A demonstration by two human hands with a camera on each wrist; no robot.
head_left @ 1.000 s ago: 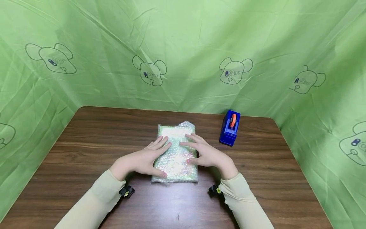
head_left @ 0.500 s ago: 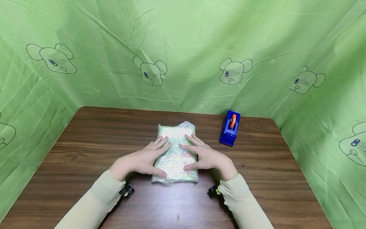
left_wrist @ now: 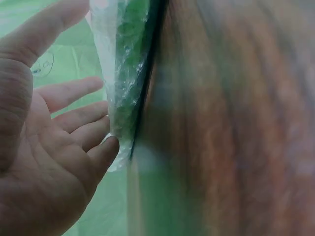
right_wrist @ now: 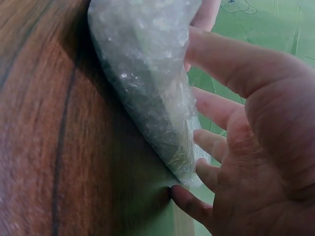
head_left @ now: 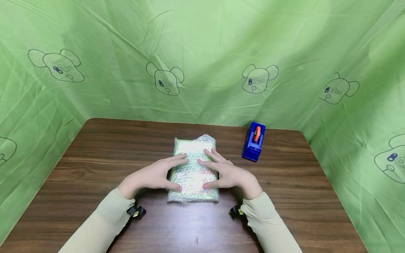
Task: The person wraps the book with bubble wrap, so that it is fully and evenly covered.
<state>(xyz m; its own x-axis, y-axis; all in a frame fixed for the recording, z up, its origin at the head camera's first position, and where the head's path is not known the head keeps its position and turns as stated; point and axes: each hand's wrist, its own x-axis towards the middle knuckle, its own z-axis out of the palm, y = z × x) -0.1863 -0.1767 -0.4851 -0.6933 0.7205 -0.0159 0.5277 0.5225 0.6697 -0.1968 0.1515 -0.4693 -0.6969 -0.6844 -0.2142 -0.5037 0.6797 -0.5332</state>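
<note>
A flat rectangular package in clear bubble wrap (head_left: 193, 172) lies on the table, greenish and shiny under the light. My left hand (head_left: 156, 174) is over its left edge, fingers and thumb spread and fairly straight. In the left wrist view the fingertips of the left hand (left_wrist: 59, 132) come up against the wrap's side. From the right, my right hand (head_left: 232, 174) rests on the package with its fingers spread. The right wrist view shows the right hand (right_wrist: 246, 128) with fingertips at the wrapped side (right_wrist: 147, 83) and the little finger near the tabletop. What is inside the wrap is unclear.
A blue tape dispenser (head_left: 253, 144) with an orange roll stands at the back right of the brown wooden table (head_left: 104, 151). Green cloth (head_left: 202, 42) with printed bear-like heads hangs behind and at both sides.
My left hand has shifted slightly left and its fingers have drawn closer together. The right thumb has slid a little left on the wrap. The package has stayed in place.
</note>
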